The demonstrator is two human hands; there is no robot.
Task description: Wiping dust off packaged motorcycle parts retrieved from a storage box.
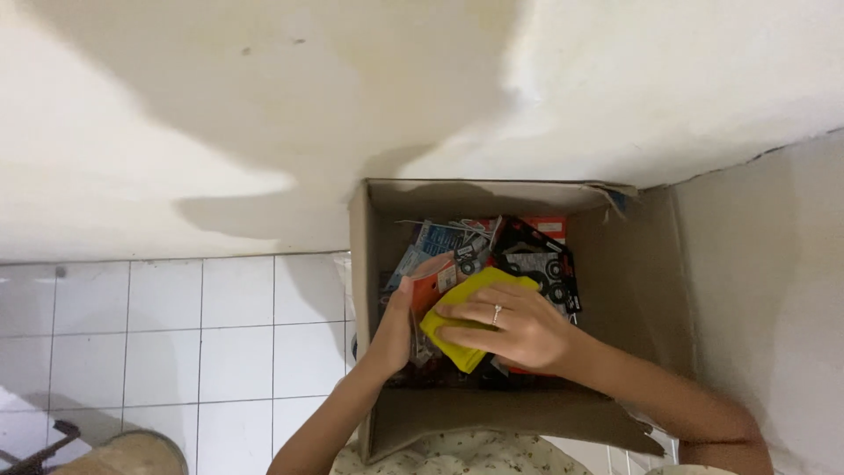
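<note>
An open cardboard box point(360, 264) stands against a white wall and holds several flat packets in orange, blue and black point(527, 255). My right hand point(510, 330), with a ring on one finger, presses down on a folded yellow cloth point(457, 312) lying on top of the packets. My left hand point(393, 330) reaches into the box at its left side, fingers curled on the edge of an orange packet point(431, 286). Both forearms come in from the bottom of the view.
White floor tiles point(202, 343) stretch left of the box. A white wall point(264, 114) rises behind it and another wall point(774, 290) runs along the right. A tan rounded object point(132, 453) and a dark thing point(35, 449) sit at the bottom left.
</note>
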